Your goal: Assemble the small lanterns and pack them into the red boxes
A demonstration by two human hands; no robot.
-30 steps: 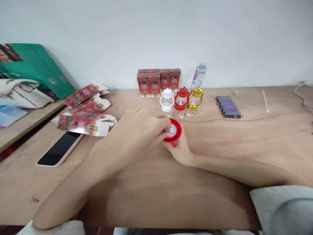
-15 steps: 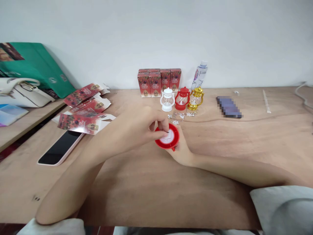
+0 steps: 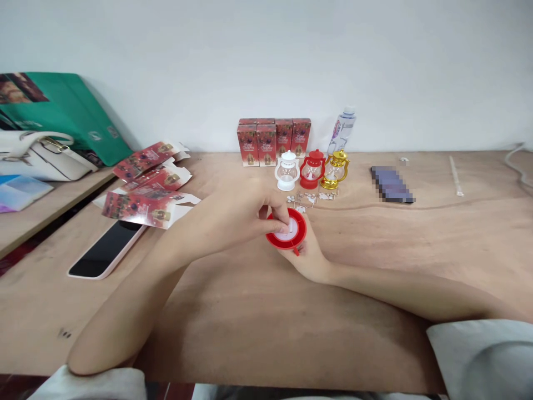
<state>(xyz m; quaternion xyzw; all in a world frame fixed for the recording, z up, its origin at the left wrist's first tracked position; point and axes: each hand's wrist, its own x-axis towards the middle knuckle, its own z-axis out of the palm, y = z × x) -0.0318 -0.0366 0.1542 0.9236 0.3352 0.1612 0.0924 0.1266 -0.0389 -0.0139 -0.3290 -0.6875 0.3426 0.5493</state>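
Our left hand (image 3: 244,208) reaches over a round, red plastic piece (image 3: 301,228) with a white disc (image 3: 293,233) set in its middle; our right hand (image 3: 313,258) carries that piece, disc side up, above the pale wooden bench (image 3: 258,339). The right fingers curl around its far side and underside, mostly hidden, and have hold of it. The left thumb and forefinger are bent close together, tips down at the disc; we cannot tell whether anything is caught between them.

To work well here, we judge that the right fingers should brace the piece firmly from beneath, facing us squarely, while the left fingertips press or pull only at the disc. Light, straight force seems best, since a sideways push could tilt the piece or let the tips slip onto the red rim.

Just beyond the fingers lie small metallic and white bits (image 3: 310,198), so we do well to work on our near side of them. Farther beyond stand three small lanterns with clear globes: one white plastic (image 3: 287,173), one red plastic (image 3: 312,171), one shiny gold (image 3: 333,172). Flattened red printed cartons (image 3: 137,208) lie well to the fingers' left.
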